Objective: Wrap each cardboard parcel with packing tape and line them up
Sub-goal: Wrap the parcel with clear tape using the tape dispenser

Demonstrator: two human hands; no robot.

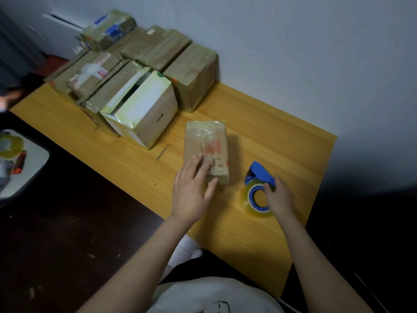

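The small cardboard parcel (pixel 206 145) lies flat on the yellow wooden bench (pixel 259 123), at the centre of the frame. Its long axis runs from the lower middle of the frame toward the top, with one short end nearest the person. Clear tape already shines over its upper end, and red print shows on its top face. The left hand (pixel 191 193) rests on the near end of the parcel with its fingers (pixel 203 168) straight and spread apart. Just right of the parcel, not touching it, a blue tape dispenser (pixel 259 172) with a roll of clear tape stands on the bench. The right hand (pixel 278 197) holds it, fingers curled round the roll's edge. In the upper left, taped parcels (pixel 158 48) are stacked against the wall (pixel 293 53), and an opened box (pixel 146 107) stands in front of them.
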